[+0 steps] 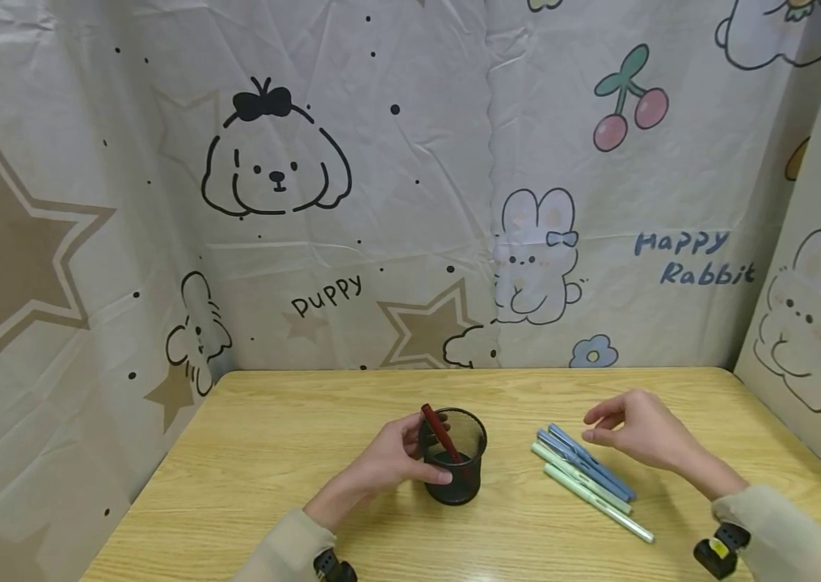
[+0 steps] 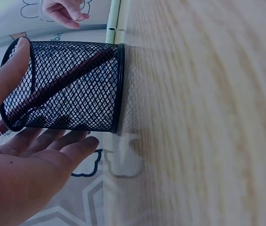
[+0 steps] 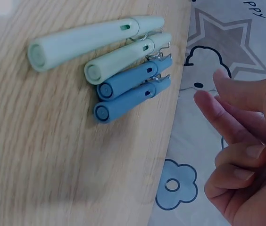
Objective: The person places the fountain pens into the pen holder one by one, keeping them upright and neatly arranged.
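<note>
My left hand [image 1: 385, 465] holds a black mesh pen holder [image 1: 454, 485], thumb on the near side and fingers around the far side. The holder stands upright on the table, and a dark red pen [image 1: 441, 434] leans inside it, its end above the rim. To the right, two blue pens [image 1: 591, 461] and two pale green pens [image 1: 599, 503] lie side by side at a slant. Beyond their right side hovers my right hand [image 1: 646, 428], fingers loosely bent with nothing between them. The right wrist view shows clips on the pens and a gap between thumb and index fingertip.
The wooden table [image 1: 294, 428] reaches back to a printed cloth curtain [image 1: 410, 242], which also closes off both sides. A small black device [image 1: 719, 550] is strapped to the right wrist; another [image 1: 334, 566] is on the left.
</note>
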`<state>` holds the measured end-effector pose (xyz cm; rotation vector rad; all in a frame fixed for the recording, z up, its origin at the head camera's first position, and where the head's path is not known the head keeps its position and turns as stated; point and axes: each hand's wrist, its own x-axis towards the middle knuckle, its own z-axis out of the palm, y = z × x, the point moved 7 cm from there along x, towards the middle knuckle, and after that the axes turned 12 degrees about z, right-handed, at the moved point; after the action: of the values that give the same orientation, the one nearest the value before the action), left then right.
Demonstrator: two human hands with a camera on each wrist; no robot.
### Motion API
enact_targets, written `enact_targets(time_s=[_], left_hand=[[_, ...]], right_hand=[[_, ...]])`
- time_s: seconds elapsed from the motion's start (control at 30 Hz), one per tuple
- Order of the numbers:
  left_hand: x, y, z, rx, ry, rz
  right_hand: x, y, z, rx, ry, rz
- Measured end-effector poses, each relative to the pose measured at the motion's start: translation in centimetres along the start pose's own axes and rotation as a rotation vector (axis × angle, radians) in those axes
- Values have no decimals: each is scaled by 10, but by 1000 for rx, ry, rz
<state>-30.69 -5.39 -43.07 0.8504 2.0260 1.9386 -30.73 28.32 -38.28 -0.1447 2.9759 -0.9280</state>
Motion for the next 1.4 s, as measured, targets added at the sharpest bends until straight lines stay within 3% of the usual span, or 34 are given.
enact_targets(time_s=[0.57, 1.4], left_hand=[[1, 2, 0, -3, 9, 6], [-1, 3, 0, -5, 17, -17]], right_hand=[[11, 24, 19, 43, -172, -67], [13, 38, 29, 28, -172, -82]])
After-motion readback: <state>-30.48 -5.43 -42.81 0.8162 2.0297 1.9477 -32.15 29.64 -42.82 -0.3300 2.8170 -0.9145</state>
